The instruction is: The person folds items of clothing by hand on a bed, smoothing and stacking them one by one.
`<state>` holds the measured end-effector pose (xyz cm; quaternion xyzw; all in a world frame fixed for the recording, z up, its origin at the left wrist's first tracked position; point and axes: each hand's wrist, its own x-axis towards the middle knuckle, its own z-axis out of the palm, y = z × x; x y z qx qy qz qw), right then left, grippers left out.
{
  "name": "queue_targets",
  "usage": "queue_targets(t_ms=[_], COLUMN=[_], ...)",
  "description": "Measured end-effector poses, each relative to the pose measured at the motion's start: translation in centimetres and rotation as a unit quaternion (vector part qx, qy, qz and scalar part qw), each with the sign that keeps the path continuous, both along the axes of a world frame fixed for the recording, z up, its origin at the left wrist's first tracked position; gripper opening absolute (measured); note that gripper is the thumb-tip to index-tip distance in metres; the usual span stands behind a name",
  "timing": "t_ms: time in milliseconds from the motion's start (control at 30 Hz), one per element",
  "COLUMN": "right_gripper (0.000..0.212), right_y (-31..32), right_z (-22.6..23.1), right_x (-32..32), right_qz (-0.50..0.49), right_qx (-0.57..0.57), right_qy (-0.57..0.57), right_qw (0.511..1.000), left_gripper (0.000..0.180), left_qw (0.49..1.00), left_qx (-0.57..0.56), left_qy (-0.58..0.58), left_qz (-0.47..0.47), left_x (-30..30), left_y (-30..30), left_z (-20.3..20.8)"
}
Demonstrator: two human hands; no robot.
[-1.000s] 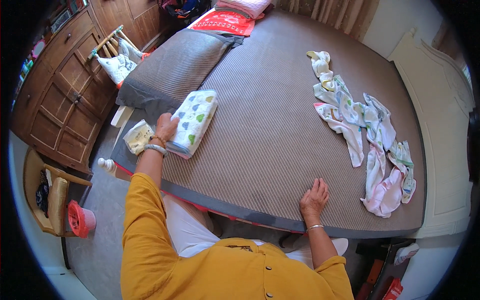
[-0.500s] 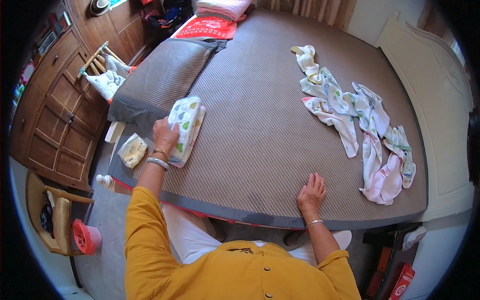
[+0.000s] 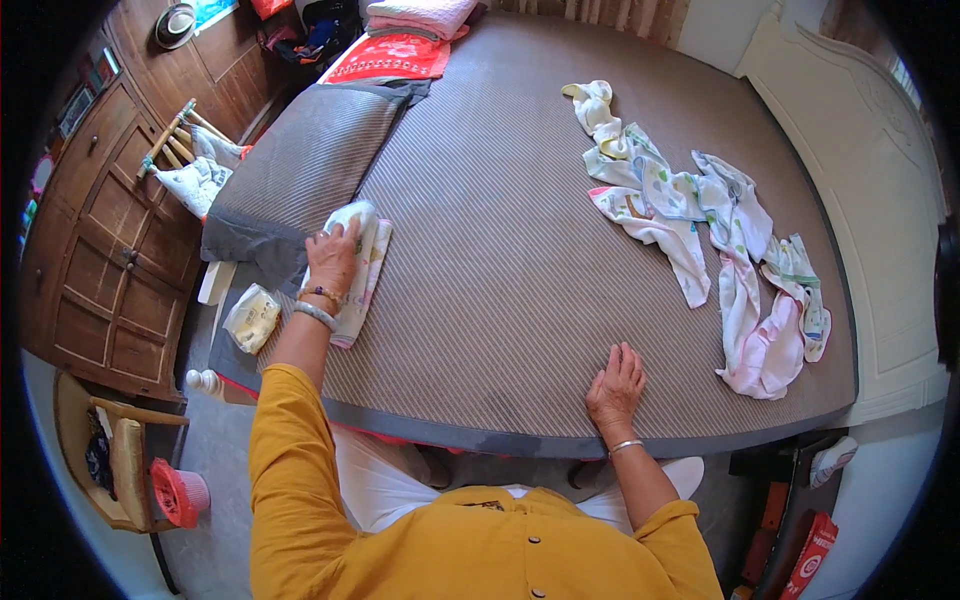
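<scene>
My left hand [image 3: 333, 260] lies on top of a small stack of folded white printed cloths [image 3: 375, 262] at the near left of the bed. Its fingers are spread over the upper cloth and hide much of it. Close to that wrist is a white and yellow soft packet [image 3: 252, 319]. My right hand [image 3: 616, 387] rests flat on the brown striped bed mat [image 3: 480, 260] near its front edge, fingers stretched out, holding nothing. Several crumpled, printed pastel cloths [image 3: 740, 260] lie in a loose trail on the right side of the bed.
A folded-back part of the mat [image 3: 290, 150] lies at the left. Red cloth [image 3: 390, 60] and pink bedding [image 3: 420, 12] are piled at the far end. A white headboard [image 3: 850, 130] borders the right. Left are a wooden cabinet [image 3: 110, 250], chair [image 3: 125, 460] and red-lined bin [image 3: 180, 492].
My left hand has moved from the stack's left edge onto its top, and the upper cloth has shifted left over the lower one. My right hand stays put. The view has turned slightly.
</scene>
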<state>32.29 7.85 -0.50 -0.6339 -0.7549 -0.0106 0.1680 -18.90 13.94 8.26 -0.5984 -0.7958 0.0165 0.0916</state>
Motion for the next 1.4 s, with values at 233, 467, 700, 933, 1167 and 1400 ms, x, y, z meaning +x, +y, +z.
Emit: queue_targets(t_ms=[233,467,700,933,1167,1400], right_gripper=[0.055,0.056,0.056,0.056,0.056,0.057], right_y=[0.1,0.1,0.1,0.2,0.2,0.2], right_z=[0.1,0.2,0.1,-0.1,0.0,-0.1], right_x=[-0.1,-0.1,-0.1,0.0,0.0,0.0], right_qz=[0.001,0.001,0.002,0.002,0.000,0.004], right_qx=[-0.004,-0.008,-0.005,-0.001,-0.002,-0.003], right_qy=[-0.002,0.001,0.005,0.003,0.006,0.004], right_qw=[1.000,1.000,1.000,1.000,1.000,1.000], left_gripper=[0.065,0.053,0.042,0.038,0.028,0.052], left_qw=[0.996,0.999,0.996,0.996,0.967,0.992], left_qx=[0.086,0.016,-0.006,0.081,0.147,0.005], left_qy=[0.001,0.034,0.048,-0.014,-0.202,-0.129], left_qz=[-0.038,0.027,0.069,0.026,-0.044,-0.004], left_x=[2.9,3.2,3.6,3.3,2.6,-0.1], left_y=[1.1,3.1,4.2,3.8,3.7,2.1], left_z=[-3.2,-2.5,-3.5,-3.8,-3.2,-3.1])
